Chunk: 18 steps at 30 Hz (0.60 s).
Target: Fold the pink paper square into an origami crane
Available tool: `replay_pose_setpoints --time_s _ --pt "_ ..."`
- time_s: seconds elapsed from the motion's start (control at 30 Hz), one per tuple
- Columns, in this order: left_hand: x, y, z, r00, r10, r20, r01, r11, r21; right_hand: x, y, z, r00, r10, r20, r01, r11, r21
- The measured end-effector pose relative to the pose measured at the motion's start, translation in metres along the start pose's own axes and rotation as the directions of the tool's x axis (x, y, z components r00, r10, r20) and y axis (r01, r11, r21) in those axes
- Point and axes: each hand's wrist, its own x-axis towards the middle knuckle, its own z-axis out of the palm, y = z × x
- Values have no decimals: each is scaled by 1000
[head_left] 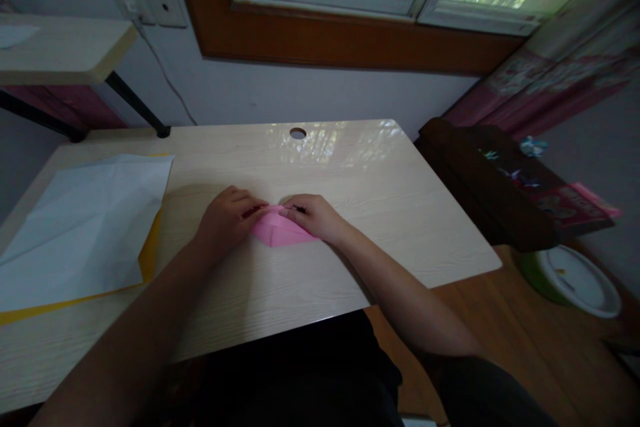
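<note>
A folded piece of pink paper [280, 232] with visible crease lines lies on the pale wood-grain desk [310, 287], its pointed lower edge toward me. My left hand [231, 217] pinches its upper left edge between thumb and fingers. From the other side, my right hand [313, 217] grips the upper right part, the thumb lying on top of the paper. Both hands rest low over the desk, close together. The fingers' undersides and the paper's far edge are partly hidden.
White sheets [95, 213] over yellow paper [149, 250] lie at the desk's left. A raised shelf [65, 53] stands behind them. A round cable hole [298, 134] is near the back edge. Right of the desk are a dark brown cabinet [480, 180] and a white-lidded bin [583, 280].
</note>
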Motion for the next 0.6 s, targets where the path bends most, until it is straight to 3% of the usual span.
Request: replay_pose_setpoints --time_s 0.07,0.2,0.47,0.6 --pt "0 5 3 997 27 74 -31 998 47 0 -1 1 999 -34 38 35 999 -20" --pt "-2 12 4 989 -45 144 38 998 47 -1 -2 0 997 -19 72 21 999 -29" --pt "-2 9 -5 969 -225 104 239 960 -146 -4 -5 -13 989 90 115 -102 989 109" --pt "-1 1 -9 955 -279 104 291 947 -132 -8 -2 -21 987 125 105 -140 979 146"
